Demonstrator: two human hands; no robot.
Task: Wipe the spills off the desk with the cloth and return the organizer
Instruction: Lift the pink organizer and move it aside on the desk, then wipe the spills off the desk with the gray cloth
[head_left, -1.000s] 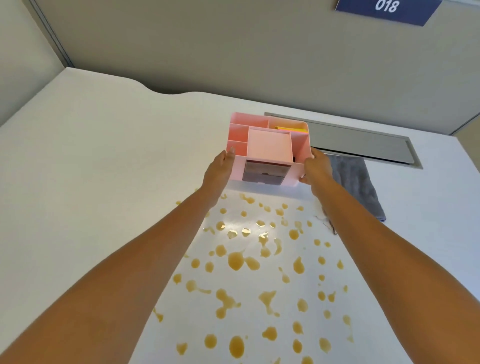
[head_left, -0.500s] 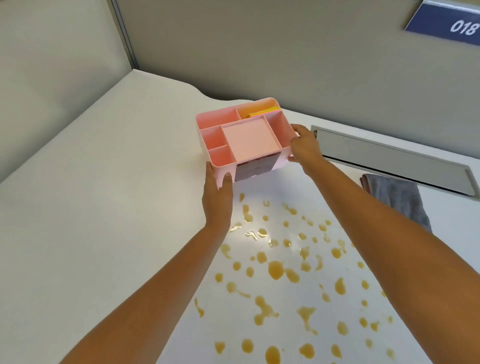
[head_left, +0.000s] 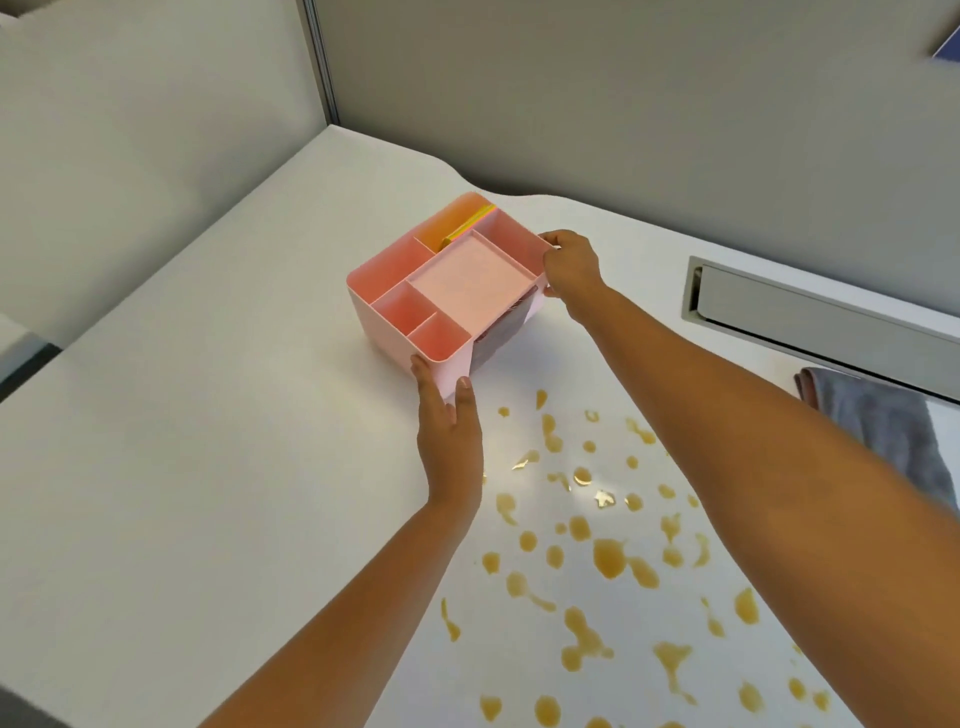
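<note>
A pink organizer (head_left: 447, 291) with several compartments and a dark drawer front sits low over the white desk (head_left: 208, 441), left of the spills. My left hand (head_left: 447, 421) grips its near corner. My right hand (head_left: 569, 267) holds its far right edge. Yellow notes (head_left: 467, 226) stick up in a back compartment. Amber spills (head_left: 608, 556) dot the desk at the lower right, under my right forearm. A grey cloth (head_left: 883, 431) lies folded at the right edge, partly hidden by my arm.
A grey metal cable tray (head_left: 810, 312) is set into the desk at the back right. Grey partition walls (head_left: 156, 130) close off the back and left. The desk's back edge has a curved notch (head_left: 498, 189) behind the organizer.
Both hands have carried the organizer leftward, away from the spills, and turned it. It now sits lower, near or on the desk's left part.
</note>
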